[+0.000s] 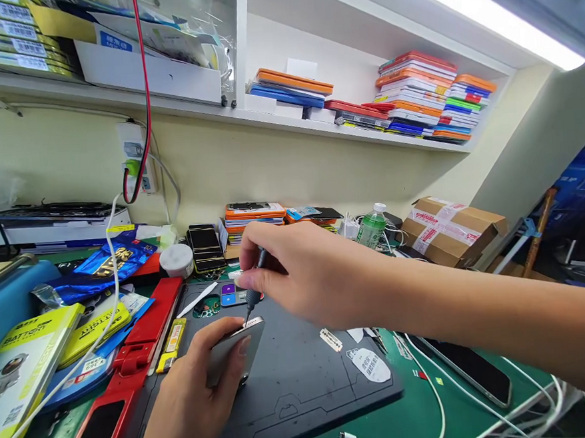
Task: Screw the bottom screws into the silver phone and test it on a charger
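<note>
Firmly, left fingers [224, 326] grip the phone [254, 338] between them, its raised edge beneath the screwdriver [251, 298] right fingers [266, 284] pinch.

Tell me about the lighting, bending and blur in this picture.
Head view: the ceiling light at upper right glares to plain white; head view: the white shelf runs aslant and looks stretched, probably from a wide lens; head view: the left hand, right hand and screwdriver look fairly sharp, while the upper-right corner is soft.
</note>
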The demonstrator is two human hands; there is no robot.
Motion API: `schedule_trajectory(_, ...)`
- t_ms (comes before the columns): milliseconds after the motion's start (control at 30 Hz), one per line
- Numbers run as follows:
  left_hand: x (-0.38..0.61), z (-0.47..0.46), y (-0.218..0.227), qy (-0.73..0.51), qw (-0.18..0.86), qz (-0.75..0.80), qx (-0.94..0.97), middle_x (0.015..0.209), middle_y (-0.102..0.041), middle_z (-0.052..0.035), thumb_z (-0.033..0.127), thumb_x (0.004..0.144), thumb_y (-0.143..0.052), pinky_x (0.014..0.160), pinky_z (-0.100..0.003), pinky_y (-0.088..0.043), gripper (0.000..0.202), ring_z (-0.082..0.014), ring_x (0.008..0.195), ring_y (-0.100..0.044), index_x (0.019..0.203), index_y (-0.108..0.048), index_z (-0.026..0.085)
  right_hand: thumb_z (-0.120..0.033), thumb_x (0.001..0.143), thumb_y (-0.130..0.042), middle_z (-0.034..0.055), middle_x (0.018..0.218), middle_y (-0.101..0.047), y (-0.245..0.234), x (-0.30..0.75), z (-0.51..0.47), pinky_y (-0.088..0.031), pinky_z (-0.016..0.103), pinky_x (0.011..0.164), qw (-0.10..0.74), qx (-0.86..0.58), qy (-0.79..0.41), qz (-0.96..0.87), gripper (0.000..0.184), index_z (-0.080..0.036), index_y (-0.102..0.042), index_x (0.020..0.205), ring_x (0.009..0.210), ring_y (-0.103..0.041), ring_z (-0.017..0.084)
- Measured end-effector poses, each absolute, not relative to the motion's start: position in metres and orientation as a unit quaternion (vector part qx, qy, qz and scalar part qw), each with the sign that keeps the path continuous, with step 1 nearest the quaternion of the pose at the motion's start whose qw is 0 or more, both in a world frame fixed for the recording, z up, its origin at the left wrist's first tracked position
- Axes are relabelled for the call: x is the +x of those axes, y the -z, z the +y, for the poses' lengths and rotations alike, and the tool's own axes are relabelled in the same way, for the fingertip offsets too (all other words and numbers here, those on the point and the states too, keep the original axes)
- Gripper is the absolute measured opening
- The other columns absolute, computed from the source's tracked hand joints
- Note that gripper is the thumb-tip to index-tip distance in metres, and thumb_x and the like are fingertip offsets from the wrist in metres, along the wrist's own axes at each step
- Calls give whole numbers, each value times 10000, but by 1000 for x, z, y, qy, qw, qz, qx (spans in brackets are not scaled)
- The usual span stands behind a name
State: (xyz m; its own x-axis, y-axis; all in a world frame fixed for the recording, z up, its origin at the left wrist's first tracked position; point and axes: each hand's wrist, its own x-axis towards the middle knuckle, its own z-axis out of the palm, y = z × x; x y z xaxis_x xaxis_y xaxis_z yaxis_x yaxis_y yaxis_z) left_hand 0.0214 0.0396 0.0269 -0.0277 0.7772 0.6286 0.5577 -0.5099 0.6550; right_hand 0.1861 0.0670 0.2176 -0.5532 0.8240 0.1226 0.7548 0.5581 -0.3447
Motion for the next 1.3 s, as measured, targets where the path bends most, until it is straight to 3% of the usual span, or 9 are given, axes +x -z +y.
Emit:
schedule_trajectory(167,25,35,-34,-534,126,508,663,1037,-658,118,179,972,-621,644,-112,-447,250,-21,753,-613,1174,-539,300,-517,970,-571,-57,724,-629,-214,186,69,-348,239,510,148,-453,-61,-877,323,-196,-599,939,598,-500,77)
schedule_trajectory(333,27,33,-37,-526,146,521,656,1039,-655,150,199,982,-611,626,-126,-438,249,-22,740,-614,1174,-527,333,-375,962,-515,-63,799,-672,-217,184,65,-371,222,483,120,-490,-77,-860,196,-203,-610,972,614,-526,70)
schedule_trajectory(533,26,35,-38,-539,178,523,636,1002,-625,133,225,988,-605,618,-124,-434,203,-17,715,-592,1157,-543,320,-482,970,-558,-54,689,-607,-213,184,66,-309,230,462,148,-480,-35,-864,292,-201,-597,901,551,-456,75)
schedule_trajectory(633,26,35,-38,-547,183,515,635,996,-626,125,217,987,-605,615,-106,-433,207,-13,727,-586,1161,-547,314,-376,952,-513,-59,766,-648,-213,183,66,-377,240,491,134,-487,-62,-861,188,-207,-594,952,618,-524,89)
schedule_trajectory(733,25,36,-36,-535,158,517,649,1025,-652,130,239,994,-600,619,-121,-444,203,-25,737,-611,1174,-543,314,-314,929,-502,-89,790,-670,-210,182,67,-417,214,488,156,-489,-98,-853,151,-224,-612,981,621,-553,74)
schedule_trajectory(967,13,50,-23,-522,13,458,719,948,-710,110,342,1023,-556,594,-78,-462,179,-24,691,-663,1188,-525,281,-490,961,-553,-51,705,-627,-207,179,70,-312,249,468,163,-491,-15,-856,294,-211,-607,886,573,-472,98)
schedule_trajectory(1067,9,57,-21,-513,-57,409,753,877,-724,89,386,1055,-482,548,-45,-437,196,-23,630,-665,1191,-515,250,-348,932,-508,-61,739,-638,-210,178,68,-362,259,482,149,-479,-41,-864,164,-211,-598,923,620,-520,105)
schedule_trajectory(1167,10,58,-20,-507,-75,399,761,869,-729,82,383,1063,-468,571,-33,-440,196,-22,621,-668,1193,-507,241,-286,918,-521,-77,725,-630,-209,178,67,-364,233,472,163,-460,-53,-871,109,-209,-599,922,596,-509,84)
schedule_trajectory(1300,10,56,-18,-515,-53,402,755,870,-728,87,384,1057,-486,583,-26,-440,197,-9,591,-647,1201,-514,254,-412,967,-599,-63,742,-639,-206,177,68,-325,219,519,188,-428,-34,-883,246,-184,-615,874,607,-481,59)
